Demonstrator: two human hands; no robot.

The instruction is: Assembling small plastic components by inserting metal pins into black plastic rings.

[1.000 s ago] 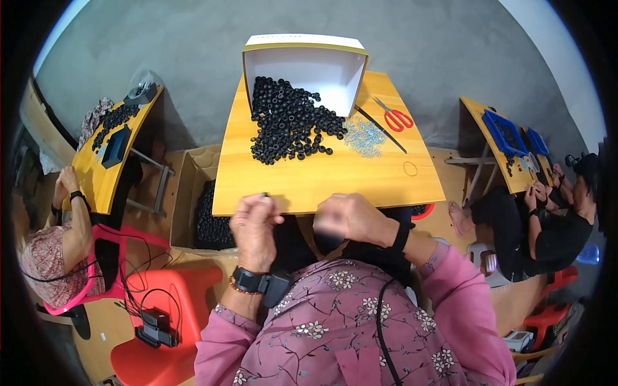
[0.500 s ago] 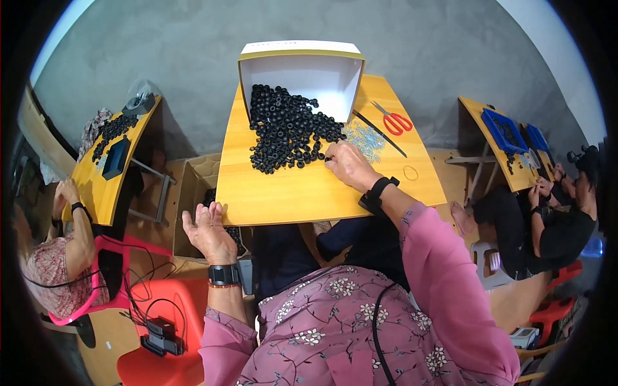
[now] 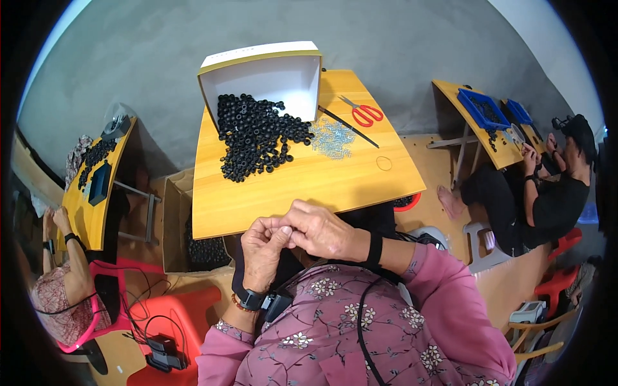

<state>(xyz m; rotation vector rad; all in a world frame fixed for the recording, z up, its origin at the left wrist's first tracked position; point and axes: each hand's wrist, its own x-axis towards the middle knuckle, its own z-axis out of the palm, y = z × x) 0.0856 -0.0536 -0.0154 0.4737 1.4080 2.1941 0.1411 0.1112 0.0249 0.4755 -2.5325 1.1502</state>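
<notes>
My left hand [image 3: 262,252] and my right hand [image 3: 320,229] meet just off the table's near edge, fingertips pinched together. Whatever lies between those fingers is too small or hidden to make out. Beyond them on the yellow wooden table [image 3: 270,206], a heap of small black round parts with holes [image 3: 257,138] spills from a white box [image 3: 296,71] tipped on its side. Right of the heap lies a scatter of small clear or silvery pieces [image 3: 333,138]. A black stick-like tool [image 3: 349,127], red-handled scissors [image 3: 365,114] and a thin rubber band [image 3: 384,163] lie farther right.
A cardboard carton [image 3: 177,225] holding more black parts stands on the floor at the left. Beside me is a red plastic chair [image 3: 174,315] with cables and a device. Two people work at tables left and right; the right one bears blue trays [image 3: 479,109].
My right hand has come back from the heap to the table's near edge. The left hand, earlier open with fingers raised, has moved right to meet it. The view has shifted slightly.
</notes>
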